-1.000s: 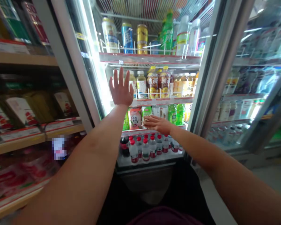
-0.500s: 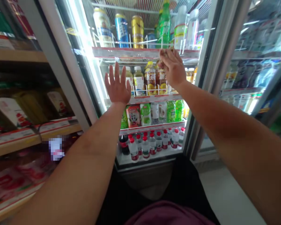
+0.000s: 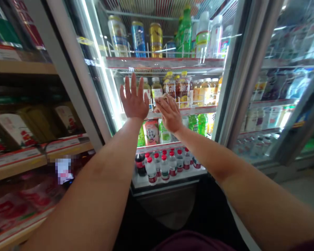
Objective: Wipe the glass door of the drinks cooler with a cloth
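Note:
I stand at a lit drinks fridge [image 3: 94, 69]. My left hand [image 3: 134, 101] is raised flat with its fingers spread, at the left end of the second shelf, in front of yellow-capped bottles [image 3: 156, 89]. My right hand [image 3: 170, 115] is beside it at the red-edged shelf rail [image 3: 199, 109]. Its fingers are curled over something small and pale that I cannot make out. Brown tea bottles [image 3: 183, 89] stand just above and to the right of that hand. A pink carton [image 3: 151, 132] and green bottles [image 3: 196, 123] sit on the shelf below.
Cans [image 3: 140, 35] and tall green bottles [image 3: 185, 31] fill the top shelf. Red-capped water bottles [image 3: 164, 167] line the bottom one. Wooden shelves with boxed goods [image 3: 21, 66] stand at the left. Another glass-fronted cooler [image 3: 277, 87] is at the right.
My right hand rose from the third shelf to the top shelf's rail, then came down to the second shelf's rail next to my left hand. The left hand stayed raised and open.

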`<move>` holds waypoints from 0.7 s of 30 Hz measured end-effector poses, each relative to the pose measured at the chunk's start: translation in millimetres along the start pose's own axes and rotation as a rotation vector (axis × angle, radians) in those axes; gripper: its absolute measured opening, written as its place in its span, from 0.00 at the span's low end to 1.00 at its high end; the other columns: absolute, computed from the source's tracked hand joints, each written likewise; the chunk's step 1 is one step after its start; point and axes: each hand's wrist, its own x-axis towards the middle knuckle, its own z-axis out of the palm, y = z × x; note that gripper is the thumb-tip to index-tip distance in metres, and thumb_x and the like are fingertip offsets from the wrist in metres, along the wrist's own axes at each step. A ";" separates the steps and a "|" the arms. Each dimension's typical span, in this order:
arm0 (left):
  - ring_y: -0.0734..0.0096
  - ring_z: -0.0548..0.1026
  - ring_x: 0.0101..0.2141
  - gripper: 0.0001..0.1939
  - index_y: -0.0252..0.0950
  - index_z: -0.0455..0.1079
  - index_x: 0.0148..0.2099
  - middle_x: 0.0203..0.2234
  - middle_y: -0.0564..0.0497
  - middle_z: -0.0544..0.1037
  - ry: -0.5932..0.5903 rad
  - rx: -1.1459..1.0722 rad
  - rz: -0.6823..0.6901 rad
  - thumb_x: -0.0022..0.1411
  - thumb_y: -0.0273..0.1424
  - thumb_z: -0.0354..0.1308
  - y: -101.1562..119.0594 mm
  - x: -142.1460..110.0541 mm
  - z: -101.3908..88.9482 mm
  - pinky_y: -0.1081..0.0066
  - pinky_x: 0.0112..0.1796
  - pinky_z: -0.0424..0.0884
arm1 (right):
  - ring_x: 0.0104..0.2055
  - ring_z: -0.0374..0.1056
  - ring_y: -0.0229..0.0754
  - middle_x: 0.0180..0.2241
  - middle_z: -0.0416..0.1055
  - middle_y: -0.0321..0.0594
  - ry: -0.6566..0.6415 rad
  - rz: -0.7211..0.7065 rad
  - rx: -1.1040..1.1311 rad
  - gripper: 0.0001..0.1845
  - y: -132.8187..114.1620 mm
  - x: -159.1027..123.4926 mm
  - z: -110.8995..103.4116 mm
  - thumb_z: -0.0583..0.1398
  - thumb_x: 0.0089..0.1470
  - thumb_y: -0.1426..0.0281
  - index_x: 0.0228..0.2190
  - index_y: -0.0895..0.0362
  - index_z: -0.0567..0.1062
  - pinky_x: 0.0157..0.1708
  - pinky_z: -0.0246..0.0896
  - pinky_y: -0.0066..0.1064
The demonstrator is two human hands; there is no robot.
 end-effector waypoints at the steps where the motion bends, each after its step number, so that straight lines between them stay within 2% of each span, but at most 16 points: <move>1: 0.64 0.32 0.74 0.30 0.46 0.54 0.74 0.74 0.58 0.49 -0.008 -0.002 0.002 0.73 0.41 0.46 -1.2 0.1 0.9 0.49 0.73 0.29 | 0.76 0.32 0.49 0.72 0.52 0.30 -0.070 -0.034 0.002 0.37 -9.2 -9.6 2.6 0.47 0.68 0.74 0.73 0.42 0.45 0.76 0.33 0.56; 4: 0.66 0.28 0.73 0.31 0.43 0.52 0.74 0.74 0.61 0.46 -0.026 0.011 0.015 0.74 0.43 0.45 -5.7 1.1 4.9 0.52 0.73 0.25 | 0.76 0.32 0.42 0.72 0.48 0.27 -0.334 -0.248 0.032 0.32 -33.3 -40.4 7.9 0.46 0.69 0.73 0.71 0.47 0.55 0.77 0.32 0.46; 6: 0.66 0.30 0.74 0.31 0.42 0.51 0.74 0.75 0.63 0.43 -0.026 0.041 0.005 0.74 0.44 0.43 -7.5 2.1 7.0 0.53 0.73 0.25 | 0.76 0.34 0.37 0.72 0.47 0.23 -0.496 -0.434 0.063 0.30 -42.1 -56.9 10.0 0.46 0.70 0.72 0.69 0.47 0.59 0.77 0.30 0.39; 9: 0.64 0.36 0.74 0.31 0.43 0.53 0.74 0.75 0.62 0.43 -0.014 0.058 -0.011 0.73 0.42 0.44 -6.0 3.0 6.4 0.51 0.73 0.28 | 0.75 0.35 0.30 0.70 0.49 0.17 -0.615 -0.612 0.080 0.28 -39.3 -64.2 8.6 0.46 0.70 0.71 0.66 0.44 0.64 0.75 0.29 0.30; 12: 0.61 0.37 0.74 0.31 0.45 0.55 0.74 0.74 0.58 0.47 0.003 -0.019 0.002 0.71 0.41 0.47 -2.0 2.5 2.2 0.48 0.73 0.30 | 0.74 0.38 0.27 0.68 0.53 0.14 -0.661 -0.703 0.061 0.25 -19.8 -49.4 -3.8 0.46 0.71 0.70 0.64 0.41 0.67 0.75 0.28 0.27; 15: 0.61 0.38 0.74 0.31 0.49 0.56 0.73 0.73 0.57 0.51 0.032 -0.075 0.002 0.70 0.40 0.49 0.0 1.8 -0.6 0.48 0.73 0.31 | 0.74 0.40 0.29 0.69 0.56 0.20 -0.696 -0.746 0.038 0.24 9.4 -22.7 -26.4 0.49 0.72 0.71 0.64 0.45 0.67 0.75 0.31 0.31; 18: 0.63 0.40 0.74 0.31 0.51 0.56 0.73 0.73 0.58 0.52 0.041 -0.062 0.007 0.69 0.38 0.51 -0.2 1.6 -0.7 0.50 0.73 0.32 | 0.75 0.42 0.34 0.68 0.58 0.25 -0.649 -0.680 0.031 0.25 41.7 6.3 -51.6 0.50 0.71 0.74 0.65 0.47 0.65 0.76 0.36 0.39; 21: 0.61 0.41 0.74 0.31 0.48 0.57 0.73 0.73 0.56 0.52 0.040 -0.036 0.003 0.69 0.38 0.51 0.8 1.2 -0.9 0.50 0.73 0.32 | 0.75 0.44 0.39 0.68 0.60 0.24 -0.506 -0.557 0.050 0.26 70.4 34.1 -73.1 0.53 0.70 0.75 0.65 0.43 0.66 0.76 0.39 0.46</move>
